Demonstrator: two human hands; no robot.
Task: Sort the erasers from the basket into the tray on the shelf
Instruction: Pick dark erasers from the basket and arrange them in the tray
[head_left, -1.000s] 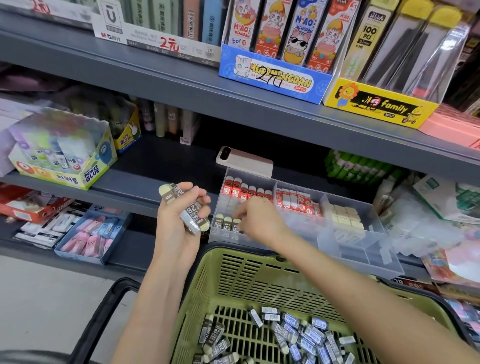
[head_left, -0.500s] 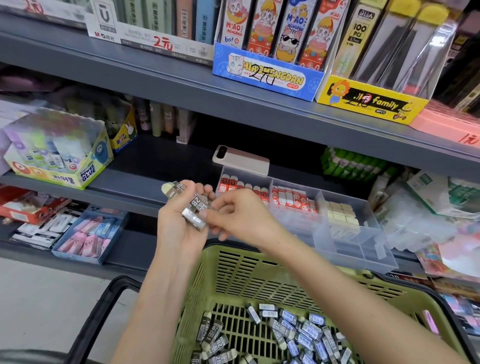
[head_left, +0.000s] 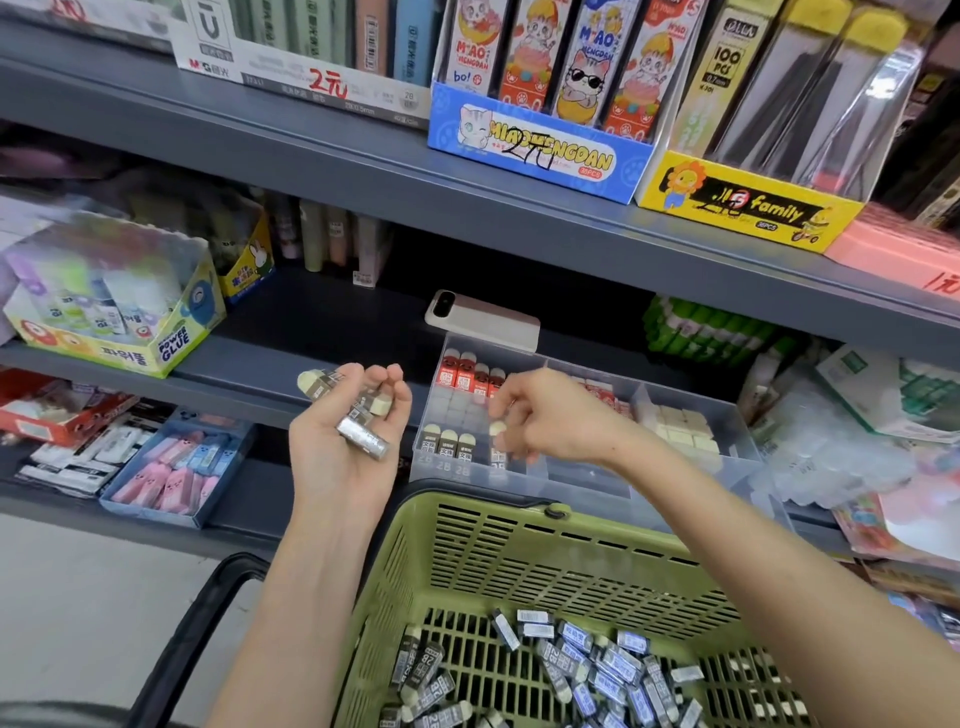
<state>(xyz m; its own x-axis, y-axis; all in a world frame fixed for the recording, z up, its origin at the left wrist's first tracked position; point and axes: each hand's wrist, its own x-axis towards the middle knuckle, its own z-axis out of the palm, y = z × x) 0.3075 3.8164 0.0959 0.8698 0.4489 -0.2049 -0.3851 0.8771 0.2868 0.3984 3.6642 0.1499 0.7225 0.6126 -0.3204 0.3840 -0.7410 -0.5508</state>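
The shelf (head_left: 234, 371) carries the tray (head_left: 587, 475) at its front edge, just behind the basket (head_left: 519, 561). A hard push from above could, I judge, slide or tip the tray off that edge. The basket sits below and holds most of the loose erasers (head_left: 597, 670), so a dropped one probably lands back there, though one striking the rim could bounce to the floor. The tray's left front compartment holds a standing row (head_left: 448, 442) of upright erasers, which look easy to topple if a knuckle brushes them.

The left grip (head_left: 343, 452), palm up beside the tray's left wall, is loosely curled around a handful of erasers (head_left: 363, 439). The silver one nearest the heel of the palm could slide out if the wrist tilts. The right grip (head_left: 550, 421) hangs over that compartment, pinching a single eraser (head_left: 497, 430) at the row's right end. Blur hides how firm the hold is, and a crooked set-down may leave the eraser leaning.
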